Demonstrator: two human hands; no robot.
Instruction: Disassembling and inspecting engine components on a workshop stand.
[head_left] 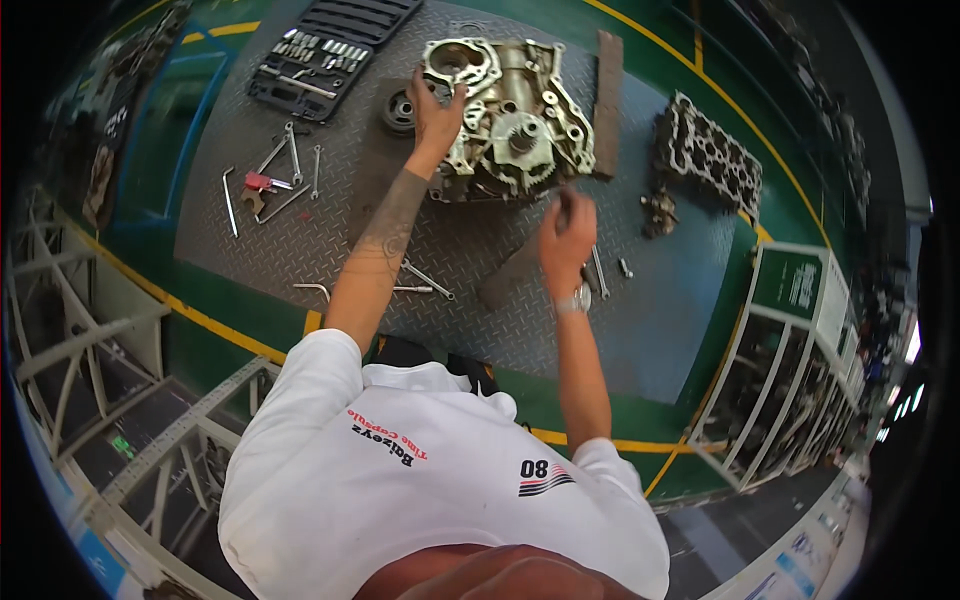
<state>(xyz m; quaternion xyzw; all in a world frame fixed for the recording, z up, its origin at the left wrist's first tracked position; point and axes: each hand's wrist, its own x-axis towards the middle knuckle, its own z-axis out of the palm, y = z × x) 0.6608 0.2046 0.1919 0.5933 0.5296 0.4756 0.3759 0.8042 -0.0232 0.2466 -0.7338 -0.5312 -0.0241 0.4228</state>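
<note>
My left hand [436, 125] grips the upper left flange of a metal engine casing [515, 75], fingers curled at its edge. A round dark pulley [398, 112] sits beside that hand. The casing carries a toothed gear [522, 140] on its front. My right hand [567, 232] is closed just below the casing's lower right corner, and what its curled fingers hold, if anything, is hidden.
An open socket case [320, 20] lies upper left, loose wrenches [295, 155] below it. A steel bar [608, 105] and cylinder head [710, 150] sit right on the treadplate table [250, 190]. Metal frames [130, 340] and a rack [770, 360] flank it.
</note>
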